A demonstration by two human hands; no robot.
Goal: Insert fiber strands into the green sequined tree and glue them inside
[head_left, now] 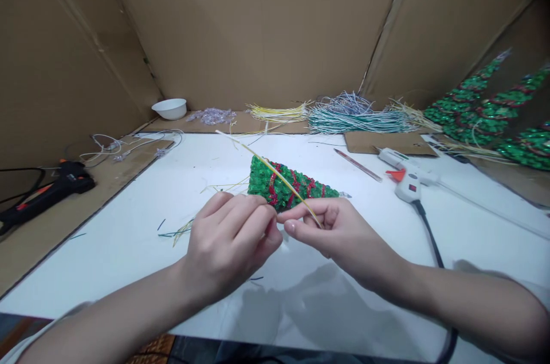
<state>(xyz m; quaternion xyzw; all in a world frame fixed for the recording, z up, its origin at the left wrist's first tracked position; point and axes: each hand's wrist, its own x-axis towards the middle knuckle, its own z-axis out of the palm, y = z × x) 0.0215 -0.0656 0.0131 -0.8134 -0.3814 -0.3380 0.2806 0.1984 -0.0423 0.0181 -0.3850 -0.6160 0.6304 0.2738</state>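
Both of my hands meet above the middle of the white table. My right hand (344, 232) is closed around a thin bundle of yellow wires (283, 179), which slants up to the left. Fingertips of my left hand (232, 232) are pinched together against those of the right; what they grip is too small or hidden to make out. Just behind the hands, a green beaded Christmas tree (260, 180) with red garland lies on its side, its clear tip pointing right. Loose yellow and green wire pieces (183, 230) lie left of it.
A white glue gun (408, 172) with its cord is at the right, near a pencil-like stick (358, 165). A black glue gun (51, 195) lies left. Along the back are a white bowl (169, 109), clear beads (213, 116), wire bundles (361, 121) and several beaded trees (485, 112).
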